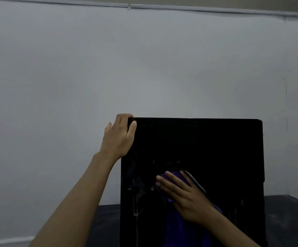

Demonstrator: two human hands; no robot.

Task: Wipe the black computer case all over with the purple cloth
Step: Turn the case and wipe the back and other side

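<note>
Black computer case [207, 148] upright on dark table [287, 211], long axis vertical, directly ahead. Left hand [118, 138] curls over top-left corner, steadying. Right hand [183, 195], fingers flat, presses purple cloth [176, 221] on near face, low centre; most of face lies above, rightward.

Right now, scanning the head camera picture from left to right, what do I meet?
Left hand gripping the black computer case at its top corner → right hand pressing the purple cloth → dark table.

Room lies open left of the computer case [216, 148]; wall [144, 59] behind.
</note>
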